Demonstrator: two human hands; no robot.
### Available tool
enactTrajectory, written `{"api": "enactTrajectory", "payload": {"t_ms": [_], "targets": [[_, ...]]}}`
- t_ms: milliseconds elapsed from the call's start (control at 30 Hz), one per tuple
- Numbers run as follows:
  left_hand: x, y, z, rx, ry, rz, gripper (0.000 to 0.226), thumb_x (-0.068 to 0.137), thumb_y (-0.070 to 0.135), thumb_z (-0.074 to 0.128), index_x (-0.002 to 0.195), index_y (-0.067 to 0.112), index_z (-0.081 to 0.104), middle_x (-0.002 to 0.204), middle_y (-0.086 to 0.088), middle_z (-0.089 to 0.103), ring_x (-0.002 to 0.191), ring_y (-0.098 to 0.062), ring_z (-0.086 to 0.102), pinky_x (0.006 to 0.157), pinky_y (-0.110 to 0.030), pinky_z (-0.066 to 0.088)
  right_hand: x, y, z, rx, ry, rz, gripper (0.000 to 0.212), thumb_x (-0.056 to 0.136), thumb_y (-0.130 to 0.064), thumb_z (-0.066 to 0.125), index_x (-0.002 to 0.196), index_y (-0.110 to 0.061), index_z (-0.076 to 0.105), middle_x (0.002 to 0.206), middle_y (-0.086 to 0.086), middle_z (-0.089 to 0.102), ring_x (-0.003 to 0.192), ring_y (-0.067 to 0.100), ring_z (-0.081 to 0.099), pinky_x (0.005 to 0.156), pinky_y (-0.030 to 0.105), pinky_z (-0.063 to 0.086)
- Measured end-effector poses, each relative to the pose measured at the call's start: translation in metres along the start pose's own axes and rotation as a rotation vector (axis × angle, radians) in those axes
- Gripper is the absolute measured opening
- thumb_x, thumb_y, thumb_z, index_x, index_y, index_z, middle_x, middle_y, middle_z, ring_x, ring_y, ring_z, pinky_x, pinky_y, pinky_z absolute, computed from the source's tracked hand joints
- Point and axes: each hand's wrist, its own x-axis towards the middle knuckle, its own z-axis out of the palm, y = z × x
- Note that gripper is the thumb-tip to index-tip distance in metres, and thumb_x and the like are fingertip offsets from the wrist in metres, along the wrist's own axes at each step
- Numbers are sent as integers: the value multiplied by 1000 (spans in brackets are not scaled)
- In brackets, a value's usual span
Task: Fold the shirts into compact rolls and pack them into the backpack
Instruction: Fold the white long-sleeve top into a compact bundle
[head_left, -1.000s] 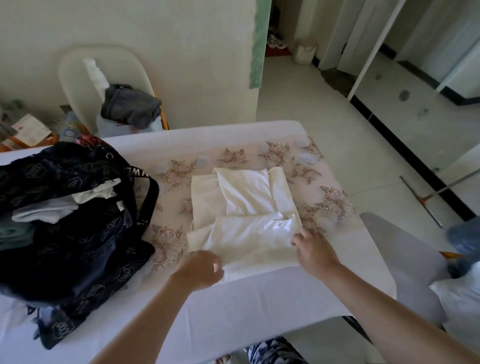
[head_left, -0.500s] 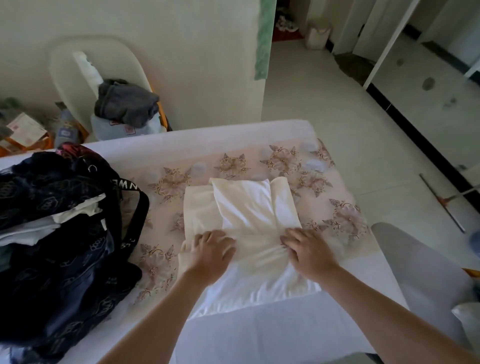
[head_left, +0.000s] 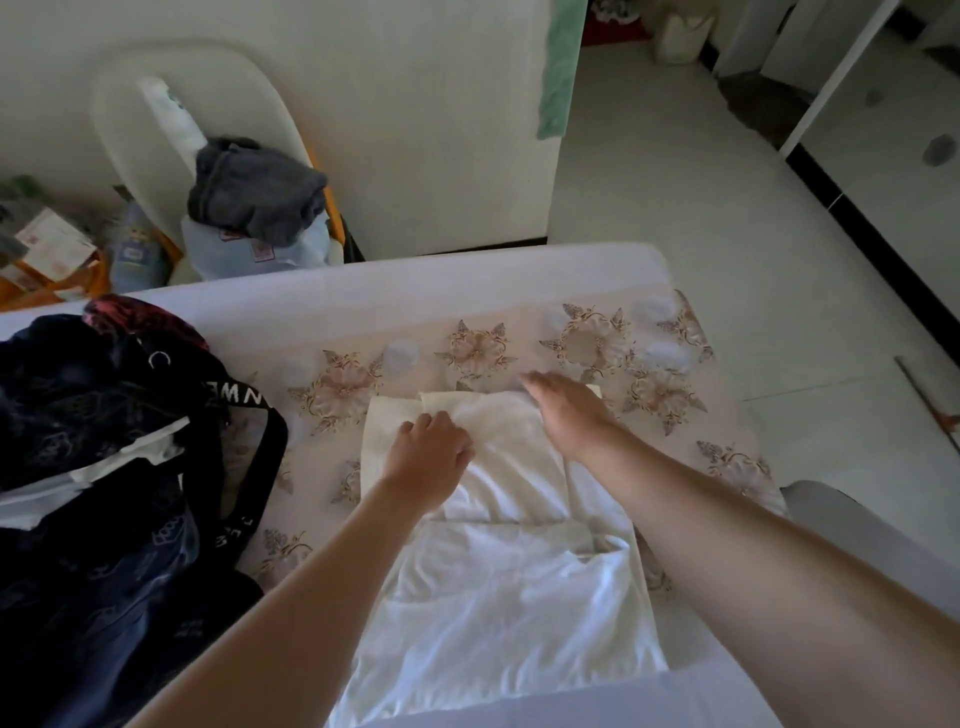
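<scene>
A white shirt (head_left: 498, 597) lies folded lengthwise on the flowered table cover (head_left: 675, 395), running from the near edge toward the middle. My left hand (head_left: 431, 452) rests knuckles-up on the shirt's far left part, fingers curled on the cloth. My right hand (head_left: 566, 405) lies flat and open over the shirt's far edge, fingers pointing left. A dark patterned backpack (head_left: 104, 519) stands open at the left, with pale folded clothes (head_left: 93, 473) showing inside its mouth.
A cream chair (head_left: 156, 104) behind the table holds a grey garment (head_left: 254, 192) on a plastic bag. Boxes and a bottle (head_left: 52, 254) sit at the far left. Tiled floor lies to the right, and a grey seat (head_left: 852, 535) stands at the table's right edge.
Both hands slid away from me along the shirt, from its near fold to its far end. The camera view has moved closer and over the shirt.
</scene>
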Motion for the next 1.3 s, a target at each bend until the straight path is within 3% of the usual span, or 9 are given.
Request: {"api": "enactTrajectory", "payload": {"t_ms": [133, 333, 467, 567, 633, 833, 1000, 1200, 1300], "targets": [[10, 2, -5, 11, 122, -4, 30, 103, 29, 36, 105, 20, 64, 104, -1, 55, 99, -22, 54, 89, -34, 42, 2, 4, 5, -186, -69, 28, 51, 94, -18, 58, 142, -14, 44, 128, 12, 56, 117, 32, 53, 99, 45, 41], [36, 5, -27, -123, 189, 123, 71, 81, -9, 48, 143, 22, 36, 150, 1, 33, 139, -20, 29, 112, -34, 28, -16, -21, -12, -324, -77, 32, 16, 83, -16, 67, 97, -23, 71, 95, 1, 62, 99, 26, 57, 103, 50, 30], [35, 3, -38, 25, 4, 197, 73, 84, 5, 55, 148, 34, 32, 139, 6, 53, 137, -14, 39, 123, -42, -8, -48, -26, -32, -157, 29, -73, 27, 72, -11, 76, 98, -16, 70, 94, 2, 60, 86, 26, 61, 68, 36, 52], [15, -5, -52, 12, -74, 143, 38, 84, 24, 56, 120, 37, 60, 105, 11, 69, 124, -19, 54, 120, -42, 20, -76, -37, -47, -231, 55, -74, 29, 69, -4, 72, 92, -18, 63, 87, -2, 62, 70, 21, 63, 50, 26, 44], [-14, -3, -69, -15, 1, 123, 29, 82, 30, 57, 109, 35, 64, 93, 11, 68, 103, -15, 62, 93, -31, 46, -96, -45, -54, -234, 141, -88, 35, 51, -1, 77, 74, -18, 58, 69, -3, 57, 52, 19, 55, 45, 21, 29], [-119, 19, -48, 18, 43, 203, 23, 90, 34, 55, 113, 29, 54, 101, 8, 66, 91, -14, 67, 77, -30, 55, -167, -64, -28, -239, 94, -99, 39, 45, -1, 77, 78, -18, 64, 80, -1, 57, 58, 17, 55, 45, 23, 29], [-178, 37, 6, 25, -208, 270, 44, 93, 35, 56, 135, 30, 43, 127, 5, 56, 113, -23, 59, 89, -37, 48, -221, -80, 2, -291, -191, -29, 28, 84, -1, 53, 106, -17, 59, 108, 4, 50, 93, 26, 58, 61, 34, 32], [-209, 22, 33, -66, -98, 227, 49, 80, 34, 59, 126, 34, 45, 124, 9, 44, 119, -14, 42, 104, -34, 34, -251, -87, 18, -199, -359, 48, 29, 87, -13, 54, 115, -21, 49, 120, 3, 44, 108, 26, 53, 75, 35, 40], [-216, 8, 37, -119, -55, 110, 34, 79, 7, 56, 96, 36, 51, 109, 7, 49, 100, -14, 49, 87, -24, 42, -252, -91, 14, -152, -268, 39, 29, 83, -3, 50, 105, -22, 50, 107, -3, 47, 96, 23, 55, 67, 33, 38]]}}
